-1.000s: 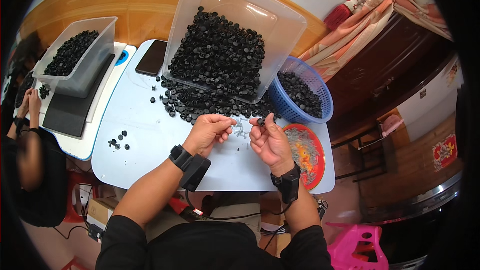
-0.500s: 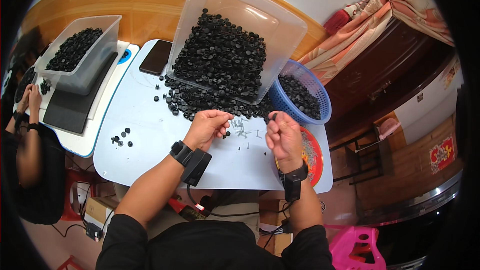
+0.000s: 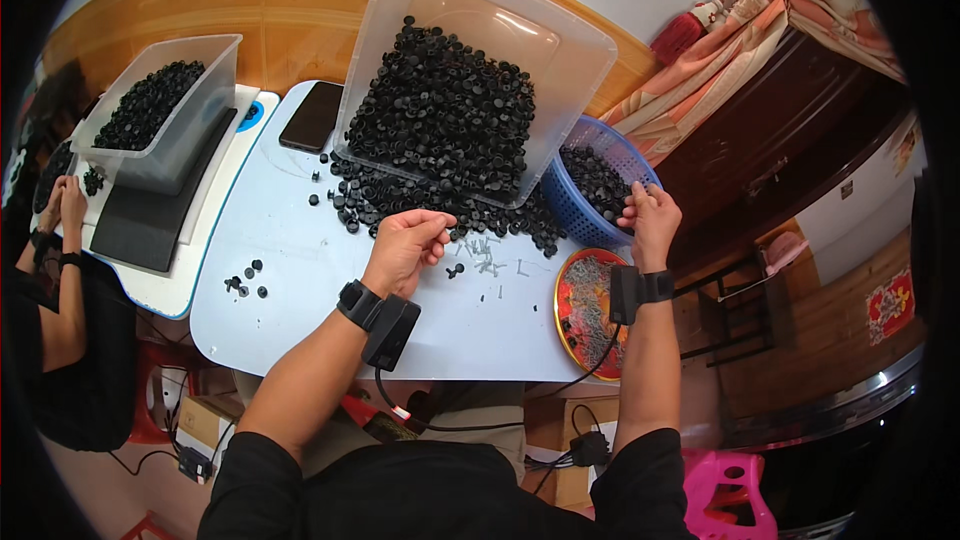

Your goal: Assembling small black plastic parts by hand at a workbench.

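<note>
My left hand [image 3: 405, 252] is above the table at the near edge of a heap of small round black plastic caps [image 3: 395, 202]. Its thumb and fingertips are pressed together; whatever they may pinch is hidden. Small silver screws [image 3: 482, 256] lie loose just right of it, with a few black caps [image 3: 455, 270] nearby. At the right rim of a blue plastic basket [image 3: 585, 218] is my right hand [image 3: 654, 222], its fingers curled in a pinch. I cannot make out anything between them. Inside the basket are many black caps [image 3: 596, 180].
A tilted clear bin [image 3: 562, 50] of black caps stands at the back. A red plate [image 3: 566, 290] of screws sits below the basket. A phone [image 3: 312, 116] lies back left. Leftward, another person's hands [image 3: 66, 202] work beside a second bin [image 3: 180, 162].
My right hand has moved right, from near the loose screws with a black cap in its fingers, to the basket's right rim. My left hand has stayed nearly in place.
</note>
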A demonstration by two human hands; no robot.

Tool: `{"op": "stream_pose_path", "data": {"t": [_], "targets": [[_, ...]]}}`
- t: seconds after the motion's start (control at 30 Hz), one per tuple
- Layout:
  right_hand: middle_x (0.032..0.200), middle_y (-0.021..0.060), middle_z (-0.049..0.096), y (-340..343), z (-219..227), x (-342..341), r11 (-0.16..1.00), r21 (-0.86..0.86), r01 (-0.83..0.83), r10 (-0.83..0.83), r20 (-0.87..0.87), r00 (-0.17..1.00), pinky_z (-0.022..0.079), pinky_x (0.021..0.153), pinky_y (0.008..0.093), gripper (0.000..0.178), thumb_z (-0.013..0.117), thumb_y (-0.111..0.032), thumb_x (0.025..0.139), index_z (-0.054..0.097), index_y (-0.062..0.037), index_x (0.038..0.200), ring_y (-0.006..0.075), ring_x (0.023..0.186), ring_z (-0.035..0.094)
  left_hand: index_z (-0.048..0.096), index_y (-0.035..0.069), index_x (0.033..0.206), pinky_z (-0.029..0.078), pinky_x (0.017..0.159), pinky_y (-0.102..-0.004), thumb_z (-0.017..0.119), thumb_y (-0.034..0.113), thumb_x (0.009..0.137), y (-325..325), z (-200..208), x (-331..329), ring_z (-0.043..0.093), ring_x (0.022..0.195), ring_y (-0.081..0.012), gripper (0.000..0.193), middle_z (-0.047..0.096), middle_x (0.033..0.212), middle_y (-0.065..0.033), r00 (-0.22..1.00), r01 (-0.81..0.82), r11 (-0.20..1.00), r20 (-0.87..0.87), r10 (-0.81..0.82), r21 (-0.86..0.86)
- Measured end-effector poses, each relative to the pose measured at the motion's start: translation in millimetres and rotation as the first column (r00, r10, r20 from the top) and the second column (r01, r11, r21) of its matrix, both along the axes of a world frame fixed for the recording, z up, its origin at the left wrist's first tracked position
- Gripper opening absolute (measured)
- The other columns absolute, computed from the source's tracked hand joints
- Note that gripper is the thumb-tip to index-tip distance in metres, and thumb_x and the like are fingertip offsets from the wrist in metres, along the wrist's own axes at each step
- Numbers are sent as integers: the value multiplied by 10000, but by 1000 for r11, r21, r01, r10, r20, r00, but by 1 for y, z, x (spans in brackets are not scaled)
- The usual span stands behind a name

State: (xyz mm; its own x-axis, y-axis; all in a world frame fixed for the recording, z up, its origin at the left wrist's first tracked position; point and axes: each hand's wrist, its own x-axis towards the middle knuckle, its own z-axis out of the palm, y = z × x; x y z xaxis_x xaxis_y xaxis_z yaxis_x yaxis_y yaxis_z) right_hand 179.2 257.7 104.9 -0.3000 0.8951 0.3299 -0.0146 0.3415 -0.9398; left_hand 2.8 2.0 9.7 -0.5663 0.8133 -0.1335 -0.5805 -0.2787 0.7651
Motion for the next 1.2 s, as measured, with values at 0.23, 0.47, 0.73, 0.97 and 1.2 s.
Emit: {"op": "stream_pose_path", "data": {"t": [0.23, 0.47, 0.73, 0.97, 1.2], "targets": [[709, 44, 573, -50, -17, -24, 961, 111, -252, 246, 65, 967, 457, 425, 194, 171, 578, -45, 815, 559, 14, 975, 67, 521, 518, 625, -6, 879, 389, 491, -154, 544, 98, 864, -4, -4, -5, 499, 548, -45, 133, 573, 668, -4, 997, -77, 997, -14, 77, -25], [782, 118, 610, -104, -72, -69, 638, 289, -713, 421, 645, 638, 468, 618, 332, 195, 648, -50, 700, 641, -41, 895, 252, 698, 597, 630, -7, 887, 389, 481, -151, 547, 96, 862, 2, -3, -4, 497, 539, -42, 135, 572, 668, -1, 985, -123, 990, -131, 114, -66], [763, 109, 609, -104, -95, -90, 543, 416, -729, 243, 754, 611, 465, 624, 344, 199, 649, -63, 684, 646, -52, 883, 254, 684, 595, 636, 2, 891, 387, 480, -153, 554, 107, 856, 2, -5, -4, 497, 548, -40, 138, 576, 675, 1, 977, -121, 990, -186, 106, -75], [647, -24, 575, -107, -75, -71, 707, -44, -706, 696, 218, 684, 398, 532, 181, 149, 689, -41, 700, 651, -11, 841, 24, 587, 493, 617, 13, 965, 430, 561, -167, 565, 126, 857, 6, 1, 7, 550, 633, -73, 164, 611, 785, -24, 949, -77, 996, -309, 58, -51], [713, 0, 612, -127, -58, -69, 713, -55, -699, 691, 226, 686, 420, 568, 179, 118, 665, -19, 727, 647, -7, 843, 38, 639, 536, 593, -7, 963, 471, 584, -197, 560, 64, 854, 2, -5, -1, 585, 677, -104, 134, 618, 794, -61, 988, 86, 995, -134, -78, 49]]}}
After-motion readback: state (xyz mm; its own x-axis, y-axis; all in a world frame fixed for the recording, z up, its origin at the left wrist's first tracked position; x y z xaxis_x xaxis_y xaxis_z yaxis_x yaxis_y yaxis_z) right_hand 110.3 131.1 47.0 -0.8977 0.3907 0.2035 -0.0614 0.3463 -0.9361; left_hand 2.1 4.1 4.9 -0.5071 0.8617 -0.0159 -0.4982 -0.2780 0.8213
